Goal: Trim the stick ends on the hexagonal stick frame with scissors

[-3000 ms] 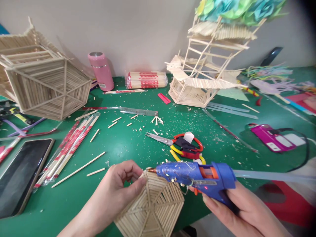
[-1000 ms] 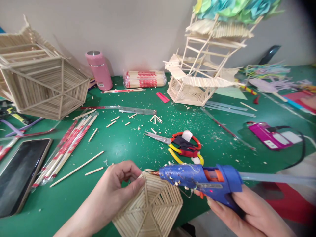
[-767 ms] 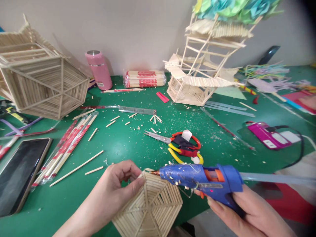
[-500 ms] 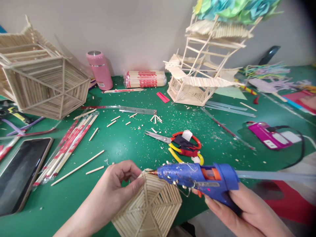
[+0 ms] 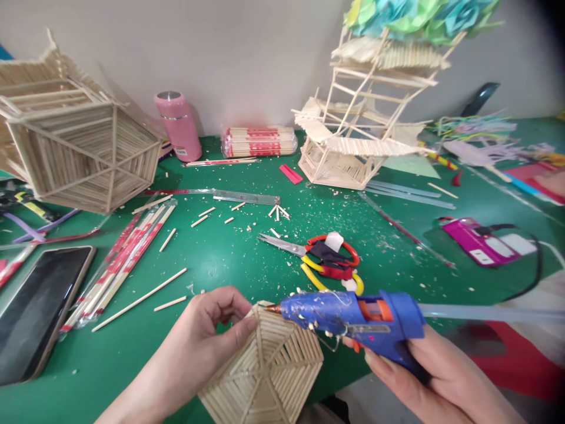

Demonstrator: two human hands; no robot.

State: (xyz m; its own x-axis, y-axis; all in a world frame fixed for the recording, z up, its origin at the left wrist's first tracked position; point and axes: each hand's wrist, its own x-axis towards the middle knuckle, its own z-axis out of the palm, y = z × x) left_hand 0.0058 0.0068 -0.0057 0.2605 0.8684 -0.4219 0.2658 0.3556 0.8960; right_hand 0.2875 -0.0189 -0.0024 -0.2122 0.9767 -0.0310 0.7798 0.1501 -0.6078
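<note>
My left hand [image 5: 216,335] pinches the upper left edge of a polygonal panel [image 5: 282,377] built from thin wooden sticks, with spokes meeting at its middle. In my right hand [image 5: 410,371] is a blue glue gun [image 5: 353,312], my fingers wrapped round its handle by the orange trigger. The gun's copper-coloured nozzle points left and sits at the panel's top corner, close to my left fingertips. A clear glue stick [image 5: 481,313] juts from the gun's rear. Scissors [image 5: 318,256] with red and yellow handles lie just beyond the gun.
Stick-built models stand at the left [image 5: 88,153] and back right [image 5: 362,135]. A pink bottle [image 5: 179,126] and a bundle of sticks [image 5: 259,141] are by the wall. Packaged chopsticks [image 5: 123,259], a phone [image 5: 44,306] and a magenta power strip [image 5: 481,241] lie around the green table [image 5: 212,247].
Almost nothing differs. The glue gun's rear and the panel's right edge have shifted very slightly left, while the nozzle stays at the panel's corner.
</note>
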